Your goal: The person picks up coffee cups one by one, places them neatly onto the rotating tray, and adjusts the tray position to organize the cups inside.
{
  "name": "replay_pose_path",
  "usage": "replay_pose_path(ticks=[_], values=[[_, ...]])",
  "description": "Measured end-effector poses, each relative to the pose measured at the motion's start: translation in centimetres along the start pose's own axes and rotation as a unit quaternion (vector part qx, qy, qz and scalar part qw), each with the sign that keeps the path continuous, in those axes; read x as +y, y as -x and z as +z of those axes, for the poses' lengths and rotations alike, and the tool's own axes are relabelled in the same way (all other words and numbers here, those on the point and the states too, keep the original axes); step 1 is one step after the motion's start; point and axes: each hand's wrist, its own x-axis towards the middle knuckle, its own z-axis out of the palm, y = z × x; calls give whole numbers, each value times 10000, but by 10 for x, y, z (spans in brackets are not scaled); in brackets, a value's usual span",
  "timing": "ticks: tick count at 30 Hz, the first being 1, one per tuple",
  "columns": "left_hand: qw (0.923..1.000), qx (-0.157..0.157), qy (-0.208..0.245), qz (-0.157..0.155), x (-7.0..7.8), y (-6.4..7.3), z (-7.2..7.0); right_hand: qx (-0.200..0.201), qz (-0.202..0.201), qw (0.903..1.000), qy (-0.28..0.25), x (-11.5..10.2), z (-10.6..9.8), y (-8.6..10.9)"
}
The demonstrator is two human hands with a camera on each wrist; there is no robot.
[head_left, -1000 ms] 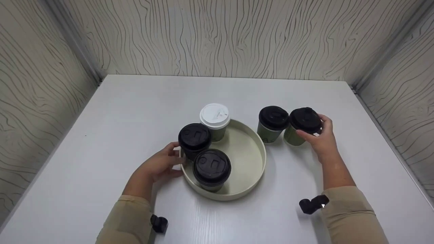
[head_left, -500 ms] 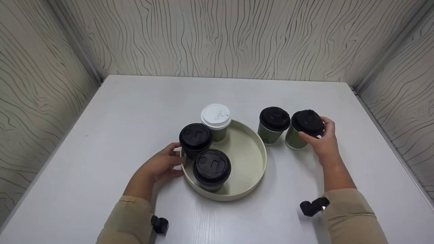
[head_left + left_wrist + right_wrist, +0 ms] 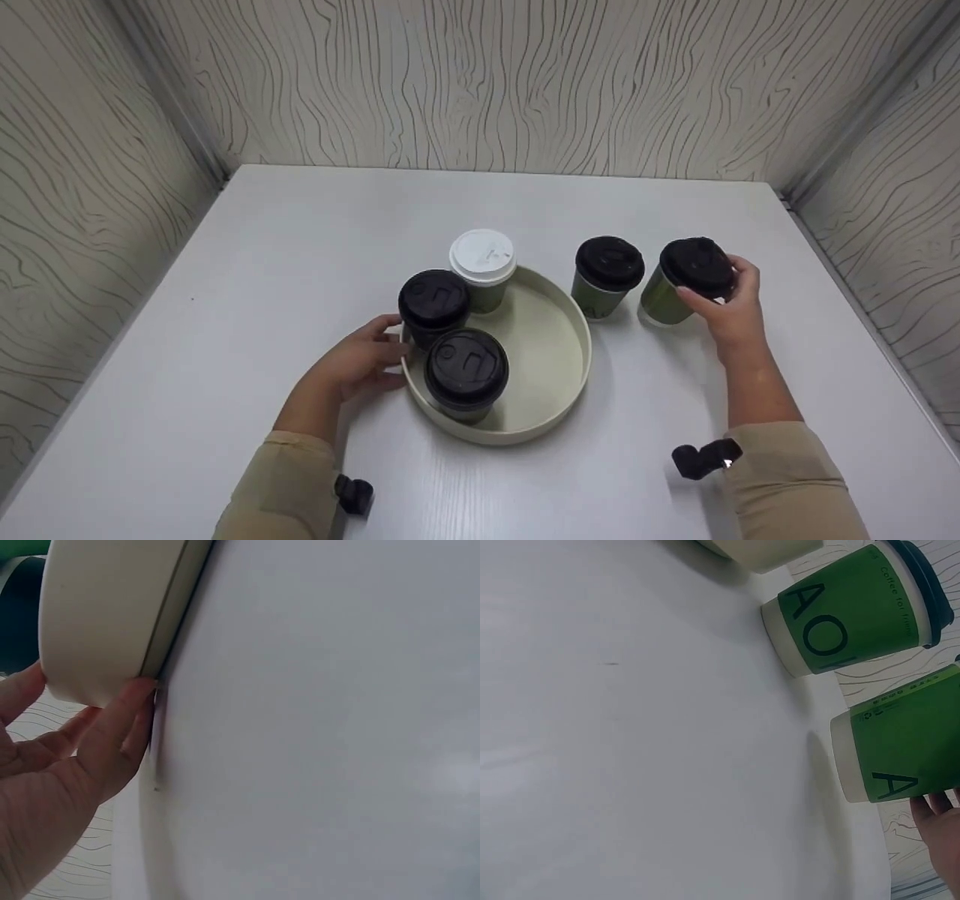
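Observation:
My right hand [image 3: 731, 311] grips a green paper coffee cup [image 3: 666, 296] with a black lid, thumb on the near side and fingers round the far side. The cup leans slightly, and in the right wrist view its pale base [image 3: 849, 759] shows a shadow gap beside the table. Another black-lidded coffee cup [image 3: 598, 298] stands just left of it. My left hand [image 3: 360, 364] holds the left edge of a round cream tray [image 3: 551, 420]; in the left wrist view, fingers [image 3: 120, 716] span its side wall. On the tray stand two black-lidded cups [image 3: 466, 371] and a white-lidded cup [image 3: 484, 259].
The white table [image 3: 337, 217] backs onto wood-grain patterned panels [image 3: 480, 82], with side panels left and right. Black wrist-camera mounts [image 3: 705, 459] stick out from both beige sleeves [image 3: 277, 487], low over the table.
My right hand has shifted to the right with its coffee cup, widening the gap to the neighbouring cup. The left hand stays at the tray's edge.

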Motion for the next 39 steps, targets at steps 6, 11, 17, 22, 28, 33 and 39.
replay_pose_path(ticks=[6,11,17,22,28,33,39], values=[[10000,64,-76,-6,2,0,0,-52,-116,9986,-504,-19,-8,0],[9998,87,-197,-52,3,0,0,-129,-394,9953,-876,-36,-11,-2],[9987,189,-454,-119,4,1,0,-395,-506,9960,-628,-50,-14,-4],[9990,178,-387,-95,4,1,0,-702,-466,9961,-272,-55,-16,-1],[9994,121,-318,-27,3,0,0,-941,-567,9938,-178,-59,-21,6],[9995,90,-318,0,2,0,0,-1202,-545,9910,-207,-61,-24,15],[9996,72,-282,-16,2,-1,0,-1536,-736,9833,-639,-63,-24,25]])
